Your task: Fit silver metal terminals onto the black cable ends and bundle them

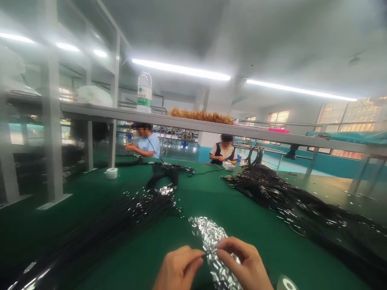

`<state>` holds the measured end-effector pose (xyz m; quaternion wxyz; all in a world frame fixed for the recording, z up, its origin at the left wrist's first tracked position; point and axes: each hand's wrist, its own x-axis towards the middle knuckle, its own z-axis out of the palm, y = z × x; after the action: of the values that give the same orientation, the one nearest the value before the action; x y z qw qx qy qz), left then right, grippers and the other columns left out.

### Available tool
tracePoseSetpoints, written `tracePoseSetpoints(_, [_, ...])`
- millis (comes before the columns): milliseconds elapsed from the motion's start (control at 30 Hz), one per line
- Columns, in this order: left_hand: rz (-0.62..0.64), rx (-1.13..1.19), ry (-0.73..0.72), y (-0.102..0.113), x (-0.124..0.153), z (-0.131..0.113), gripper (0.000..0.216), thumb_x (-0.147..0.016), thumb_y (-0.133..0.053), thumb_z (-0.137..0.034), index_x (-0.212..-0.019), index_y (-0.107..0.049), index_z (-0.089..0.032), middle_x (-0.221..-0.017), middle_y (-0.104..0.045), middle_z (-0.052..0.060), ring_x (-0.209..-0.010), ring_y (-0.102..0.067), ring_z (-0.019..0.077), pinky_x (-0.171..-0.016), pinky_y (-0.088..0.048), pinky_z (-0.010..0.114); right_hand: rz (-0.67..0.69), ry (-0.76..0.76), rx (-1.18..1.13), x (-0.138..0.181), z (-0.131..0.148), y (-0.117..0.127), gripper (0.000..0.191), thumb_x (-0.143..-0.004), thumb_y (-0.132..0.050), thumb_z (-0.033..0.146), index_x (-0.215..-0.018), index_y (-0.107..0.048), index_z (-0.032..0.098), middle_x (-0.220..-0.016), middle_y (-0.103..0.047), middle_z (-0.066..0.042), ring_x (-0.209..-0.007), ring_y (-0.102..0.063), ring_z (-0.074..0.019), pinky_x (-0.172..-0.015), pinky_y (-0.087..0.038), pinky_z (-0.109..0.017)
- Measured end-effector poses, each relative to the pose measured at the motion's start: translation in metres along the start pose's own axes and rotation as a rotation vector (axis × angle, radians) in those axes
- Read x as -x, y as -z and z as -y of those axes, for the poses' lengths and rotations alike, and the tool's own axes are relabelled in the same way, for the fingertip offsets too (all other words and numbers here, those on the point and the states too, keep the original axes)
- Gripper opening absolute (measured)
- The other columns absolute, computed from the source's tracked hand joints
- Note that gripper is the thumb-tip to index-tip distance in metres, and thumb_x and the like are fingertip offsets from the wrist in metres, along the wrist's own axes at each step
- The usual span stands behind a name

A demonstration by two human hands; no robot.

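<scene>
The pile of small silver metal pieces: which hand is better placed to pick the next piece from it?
Probably the right hand: its fingertips rest on the pile of small silver metal pieces. The left hand only meets it at the pile's edge, pinched, so it seems less ready.

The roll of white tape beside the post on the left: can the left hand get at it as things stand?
Probably not: the tape sits far across the table, beyond the black cables, while the left hand stays at the metal pieces.

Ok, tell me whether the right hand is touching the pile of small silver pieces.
Touching. The head view shows the right hand's fingertips pinching into the pile of silver pieces, with no gap.
</scene>
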<state>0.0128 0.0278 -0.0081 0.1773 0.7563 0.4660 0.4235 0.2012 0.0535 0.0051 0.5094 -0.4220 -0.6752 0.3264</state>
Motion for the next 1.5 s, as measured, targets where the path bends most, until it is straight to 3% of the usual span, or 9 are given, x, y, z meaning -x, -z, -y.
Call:
tracePoseSetpoints(167, [0.06, 0.014, -0.033, 0.001, 0.003, 0.001, 0.026, -0.089, -0.044, -0.021, -0.093, -0.07, -0.021, -0.079, -0.069, 0.004, -0.072, -0.062, 0.0176, -0.065, -0.045, 0.022, 0.231, 0.009, 0.204, 0.001, 0.0, -0.003, 0.011, -0.067, -0.062, 0.017, -0.066, -0.072, 0.021, -0.062, -0.07, -0.001, -0.061, -0.063, -0.0184, -0.06, -0.045, -0.024])
tracePoseSetpoints(400, [0.149, 0.204, 0.24, 0.002, -0.004, -0.006, 0.037, -0.077, -0.048, -0.013, -0.108, -0.066, -0.02, -0.062, -0.065, -0.003, -0.06, -0.058, 0.0141, -0.067, -0.044, 0.021, 0.105, -0.076, 0.004, 0.003, -0.002, -0.016, 0.006, -0.065, -0.067, 0.025, -0.065, -0.07, 0.02, -0.064, -0.07, -0.002, -0.065, -0.062, -0.0201, -0.063, -0.046, -0.026])
tracePoseSetpoints(567, [0.216, 0.265, 0.245, -0.009, 0.003, 0.002, 0.042, -0.076, -0.047, -0.012, -0.113, -0.064, -0.017, -0.058, -0.063, -0.004, -0.045, -0.049, 0.0114, -0.06, -0.042, 0.022, 0.178, -0.067, 0.019, 0.004, 0.002, -0.021, 0.003, -0.068, -0.064, 0.019, -0.07, -0.066, 0.019, -0.064, -0.069, 0.0, -0.062, -0.061, -0.0183, -0.061, -0.044, -0.026])
tracePoseSetpoints(733, [0.139, 0.283, 0.187, -0.011, 0.008, 0.002, 0.04, -0.081, -0.045, -0.019, -0.117, -0.064, -0.019, -0.066, -0.066, -0.001, -0.061, -0.056, 0.0144, -0.068, -0.043, 0.023, 0.266, -0.191, -0.249, 0.0, -0.01, -0.013, 0.03, -0.058, -0.069, 0.019, -0.085, -0.055, 0.021, -0.069, -0.07, 0.0, -0.065, -0.063, -0.0189, -0.06, -0.043, -0.025])
tracePoseSetpoints(867, [0.121, 0.3, 0.208, -0.01, 0.004, 0.001, 0.038, -0.086, -0.043, -0.031, -0.114, -0.066, -0.02, -0.068, -0.064, 0.0, -0.067, -0.057, 0.0157, -0.07, -0.043, 0.024, 0.163, -0.179, 0.36, -0.002, -0.027, -0.008, 0.014, -0.076, -0.053, 0.027, -0.086, -0.062, 0.022, -0.074, -0.069, -0.002, -0.069, -0.063, -0.0197, -0.06, -0.043, -0.027])
tracePoseSetpoints(967, [0.12, 0.353, 0.233, -0.01, 0.001, -0.001, 0.035, -0.082, -0.051, -0.04, -0.095, -0.075, -0.017, -0.067, -0.061, 0.002, -0.062, -0.054, 0.0153, -0.06, -0.04, 0.023, 0.169, -0.213, 0.724, 0.003, -0.042, -0.018, 0.017, -0.061, -0.059, 0.008, -0.064, -0.066, 0.023, -0.063, -0.069, -0.002, -0.064, -0.064, -0.0233, -0.055, -0.037, -0.029])
tracePoseSetpoints(1133, [0.098, 0.546, 0.285, -0.006, -0.002, -0.004, 0.038, -0.082, -0.054, -0.042, -0.066, -0.072, -0.013, -0.062, -0.059, 0.001, -0.057, -0.045, 0.0122, -0.055, -0.035, 0.022, 0.177, -0.246, 0.891, 0.007, -0.052, -0.034, 0.025, -0.06, -0.059, 0.0, -0.058, -0.067, 0.024, -0.069, -0.072, -0.007, -0.067, -0.067, -0.0257, -0.051, -0.037, -0.027])
tracePoseSetpoints(1367, [0.023, 0.536, 0.35, -0.007, 0.002, -0.001, 0.033, -0.08, -0.055, -0.04, -0.093, -0.071, -0.014, -0.058, -0.061, -0.001, -0.059, -0.051, 0.0142, -0.062, -0.04, 0.024, 0.175, -0.238, 0.965, 0.004, -0.039, -0.037, 0.035, -0.072, -0.046, -0.006, -0.077, -0.072, 0.016, -0.083, -0.072, -0.018, -0.079, -0.068, -0.0334, -0.063, -0.045, -0.037])
tracePoseSetpoints(1500, [0.024, 0.548, 0.315, -0.006, -0.001, -0.003, 0.033, -0.077, -0.059, -0.043, -0.077, -0.072, -0.013, -0.056, -0.057, -0.001, -0.057, -0.051, 0.014, -0.059, -0.038, 0.023, 0.115, -0.218, 0.814, 0.005, -0.041, -0.028, 0.034, -0.069, -0.048, -0.006, -0.076, -0.071, 0.017, -0.083, -0.07, -0.016, -0.082, -0.065, -0.0327, -0.071, -0.045, -0.04])
